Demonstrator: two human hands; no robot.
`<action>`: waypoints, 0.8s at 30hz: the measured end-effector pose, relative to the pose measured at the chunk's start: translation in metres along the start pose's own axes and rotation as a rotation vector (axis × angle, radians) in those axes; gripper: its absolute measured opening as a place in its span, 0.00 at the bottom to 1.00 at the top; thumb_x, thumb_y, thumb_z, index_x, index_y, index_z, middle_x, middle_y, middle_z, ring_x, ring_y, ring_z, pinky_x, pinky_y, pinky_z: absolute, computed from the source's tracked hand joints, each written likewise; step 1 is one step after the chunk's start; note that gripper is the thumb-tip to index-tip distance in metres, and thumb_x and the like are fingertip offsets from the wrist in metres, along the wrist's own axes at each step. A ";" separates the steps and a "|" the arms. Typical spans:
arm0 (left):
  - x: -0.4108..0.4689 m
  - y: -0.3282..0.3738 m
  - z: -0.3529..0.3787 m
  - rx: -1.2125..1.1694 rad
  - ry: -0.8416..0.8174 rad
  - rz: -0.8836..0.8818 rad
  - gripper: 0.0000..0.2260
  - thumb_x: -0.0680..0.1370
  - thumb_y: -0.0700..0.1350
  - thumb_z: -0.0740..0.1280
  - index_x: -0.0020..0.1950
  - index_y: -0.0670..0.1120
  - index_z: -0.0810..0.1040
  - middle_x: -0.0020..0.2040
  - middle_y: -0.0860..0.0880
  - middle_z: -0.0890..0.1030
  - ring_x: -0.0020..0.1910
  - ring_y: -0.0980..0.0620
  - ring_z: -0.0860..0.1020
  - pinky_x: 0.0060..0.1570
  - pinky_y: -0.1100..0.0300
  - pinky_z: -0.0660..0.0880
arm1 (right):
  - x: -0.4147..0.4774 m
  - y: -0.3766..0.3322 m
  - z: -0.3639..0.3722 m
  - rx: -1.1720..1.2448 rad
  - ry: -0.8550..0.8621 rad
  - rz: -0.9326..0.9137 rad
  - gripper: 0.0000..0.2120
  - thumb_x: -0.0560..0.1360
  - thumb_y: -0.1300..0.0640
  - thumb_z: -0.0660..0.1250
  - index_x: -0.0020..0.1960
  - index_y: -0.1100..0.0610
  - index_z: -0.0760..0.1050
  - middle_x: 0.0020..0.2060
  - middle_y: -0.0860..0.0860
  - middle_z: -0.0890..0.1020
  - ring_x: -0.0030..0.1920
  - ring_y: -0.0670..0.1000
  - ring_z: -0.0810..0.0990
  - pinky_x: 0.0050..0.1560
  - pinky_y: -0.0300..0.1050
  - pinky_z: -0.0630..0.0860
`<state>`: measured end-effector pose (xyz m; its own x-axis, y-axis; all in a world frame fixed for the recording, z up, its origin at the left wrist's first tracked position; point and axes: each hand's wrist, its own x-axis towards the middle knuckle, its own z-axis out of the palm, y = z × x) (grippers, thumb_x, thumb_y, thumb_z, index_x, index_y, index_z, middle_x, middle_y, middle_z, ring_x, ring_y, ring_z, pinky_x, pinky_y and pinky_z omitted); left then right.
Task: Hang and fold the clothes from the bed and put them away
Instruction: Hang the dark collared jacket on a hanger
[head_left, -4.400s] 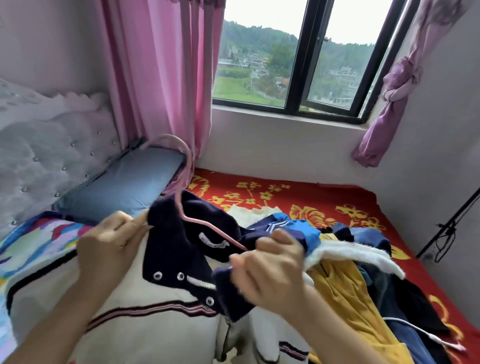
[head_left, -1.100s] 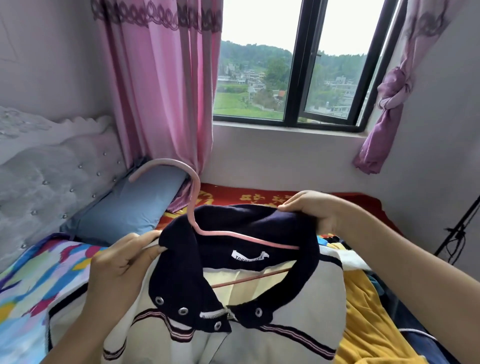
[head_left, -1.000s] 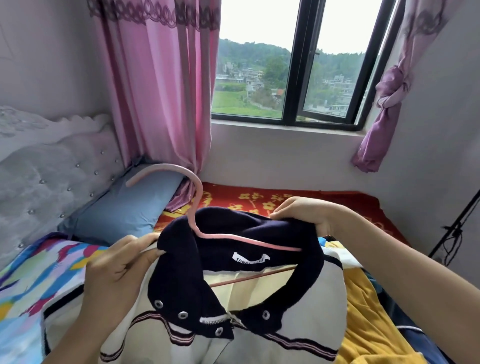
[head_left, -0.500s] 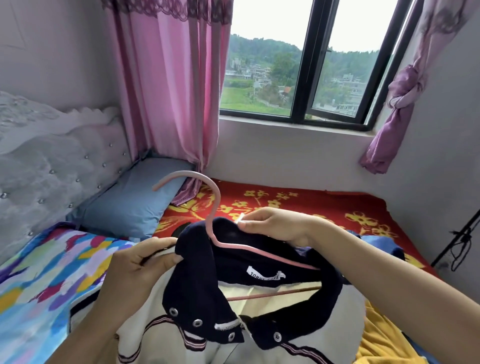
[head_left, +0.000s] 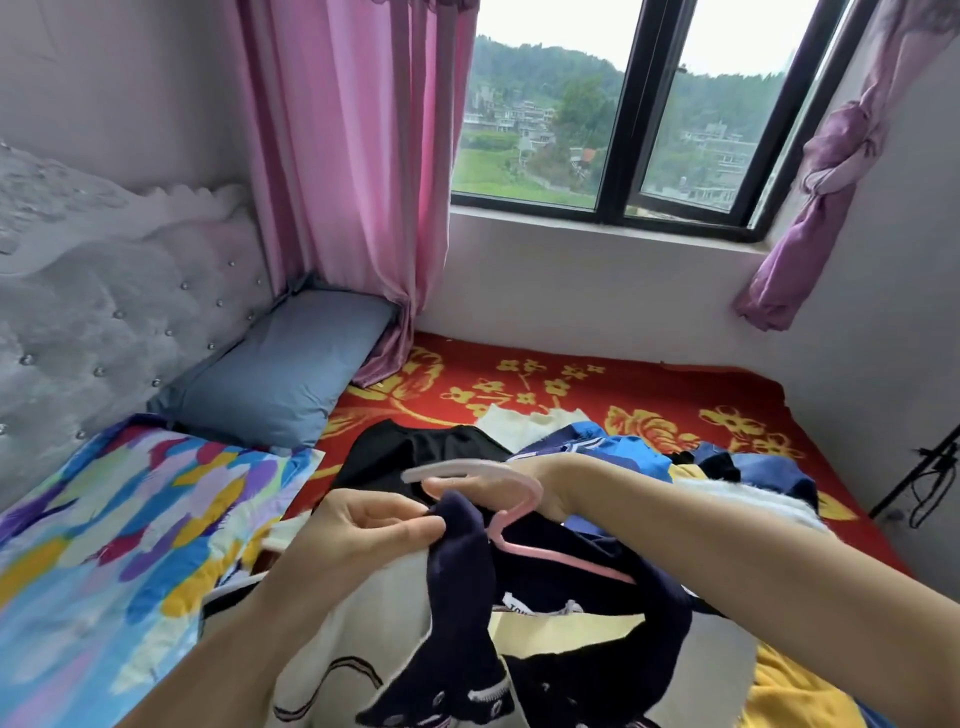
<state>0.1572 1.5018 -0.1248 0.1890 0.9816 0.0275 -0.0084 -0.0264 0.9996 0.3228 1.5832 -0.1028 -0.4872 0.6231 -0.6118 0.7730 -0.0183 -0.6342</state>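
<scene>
Step in hand: hanging. Folding and putting away are not yet begun, by my reading.

- Cream knit top with navy snap-button collar (head_left: 374, 623): held up low over the bed, its body slumped toward the camera. A thin pink plastic hanger (head_left: 566, 559) is threaded through the neck opening, with one shoulder arm lying inside the collar and the hook tipped over nearly flat, pointing left.
- Left hand (head_left: 358, 535): thumb and fingers pinching the left edge of the navy collar just beside the hanger's neck.
- Right hand (head_left: 498, 491): reaches across from the right and sits right at the hook. Its fingers are partly hidden by the hook, so I cannot tell whether they grip it or merely rest there.
- Red floral blanket on the bed (head_left: 649, 395): carries a loose heap of blue, yellow and black clothes (head_left: 613, 452) beyond the hands, all unsorted.

Next move, as I judge it: square the collar over both hanger shoulders, then lift by the hook so the top hangs straight. The knit looks slack and could slide off one side if lifted unevenly.
</scene>
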 end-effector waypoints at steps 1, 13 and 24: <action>0.001 -0.001 0.000 0.000 0.020 -0.029 0.04 0.68 0.40 0.71 0.35 0.42 0.85 0.34 0.44 0.84 0.32 0.58 0.80 0.33 0.70 0.73 | 0.000 -0.001 0.000 0.040 0.047 -0.010 0.16 0.80 0.42 0.54 0.57 0.47 0.75 0.51 0.45 0.78 0.49 0.45 0.74 0.64 0.45 0.68; 0.017 -0.028 -0.018 -0.006 0.252 -0.187 0.24 0.79 0.39 0.59 0.22 0.49 0.75 0.24 0.52 0.74 0.24 0.60 0.71 0.28 0.62 0.69 | -0.044 0.073 -0.033 -0.309 0.915 -0.078 0.13 0.79 0.50 0.59 0.49 0.59 0.76 0.39 0.46 0.70 0.47 0.48 0.67 0.42 0.43 0.58; 0.032 -0.040 -0.012 0.070 0.325 -0.023 0.09 0.78 0.36 0.63 0.50 0.49 0.78 0.31 0.47 0.82 0.31 0.55 0.80 0.30 0.65 0.76 | -0.061 0.117 -0.020 -0.073 0.792 0.018 0.16 0.78 0.49 0.62 0.36 0.59 0.71 0.28 0.48 0.70 0.29 0.47 0.67 0.30 0.38 0.62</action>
<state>0.1518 1.5370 -0.1634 -0.1348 0.9908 0.0138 0.0621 -0.0054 0.9981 0.4514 1.5587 -0.1303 -0.0623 0.9943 -0.0861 0.8160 0.0011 -0.5781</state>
